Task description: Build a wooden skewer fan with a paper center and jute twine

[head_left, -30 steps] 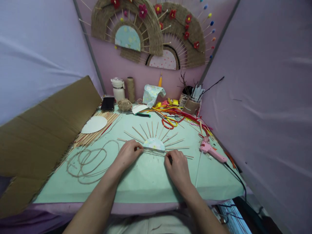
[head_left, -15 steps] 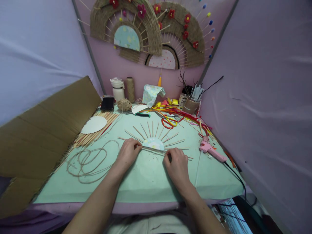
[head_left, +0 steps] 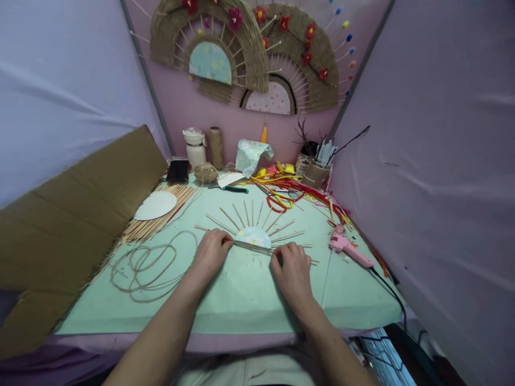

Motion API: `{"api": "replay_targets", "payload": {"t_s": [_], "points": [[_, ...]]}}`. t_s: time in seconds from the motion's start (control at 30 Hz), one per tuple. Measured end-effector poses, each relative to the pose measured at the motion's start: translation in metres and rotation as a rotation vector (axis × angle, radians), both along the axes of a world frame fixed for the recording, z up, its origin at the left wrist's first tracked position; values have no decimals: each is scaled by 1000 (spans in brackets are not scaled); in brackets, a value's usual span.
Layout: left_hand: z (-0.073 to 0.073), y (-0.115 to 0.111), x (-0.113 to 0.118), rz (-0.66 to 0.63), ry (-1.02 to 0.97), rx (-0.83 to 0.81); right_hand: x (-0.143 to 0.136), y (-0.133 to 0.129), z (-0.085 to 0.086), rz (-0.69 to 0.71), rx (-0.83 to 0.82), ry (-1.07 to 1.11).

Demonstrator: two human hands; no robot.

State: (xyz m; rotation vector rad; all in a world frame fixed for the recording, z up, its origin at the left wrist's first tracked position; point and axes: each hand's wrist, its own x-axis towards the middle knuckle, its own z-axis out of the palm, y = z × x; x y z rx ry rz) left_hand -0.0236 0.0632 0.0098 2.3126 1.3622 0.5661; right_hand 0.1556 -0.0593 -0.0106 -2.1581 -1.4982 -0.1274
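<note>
A half circle of pale blue floral material (head_left: 252, 237) lies on the table, with several thin wooden sticks (head_left: 230, 217) fanning out from its curved edge. Along its straight lower edge runs a stretch of brown twine (head_left: 251, 246), beside the lowest sticks. My left hand (head_left: 213, 251) pinches the twine at the left end of that edge. At the right end, my right hand (head_left: 292, 268) is closed on it too, thumb and fingers together. A loose coil of twine (head_left: 151, 268) lies left of my left forearm.
Sticks and a white oval card (head_left: 156, 206) lie beside a cardboard sheet (head_left: 80, 214) on the left. A pink glue gun (head_left: 350, 248) with a black cord sits at right. Scissors (head_left: 277, 202), pliers (head_left: 235, 189), a twine ball (head_left: 206, 172) and jars stand or lie behind.
My right hand has shifted very slightly, and the twine between my hands lies closer against the straight edge. My left hand stays almost in place.
</note>
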Motion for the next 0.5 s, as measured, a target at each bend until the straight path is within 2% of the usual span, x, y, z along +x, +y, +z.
{"api": "replay_targets", "payload": {"t_s": [0.27,0.5], "points": [[4,-2,2,27,31,20,-1,3,0,3,26,-29],[5,-3,3,4,-25,79,0,3,3,-2,33,-26]]}}
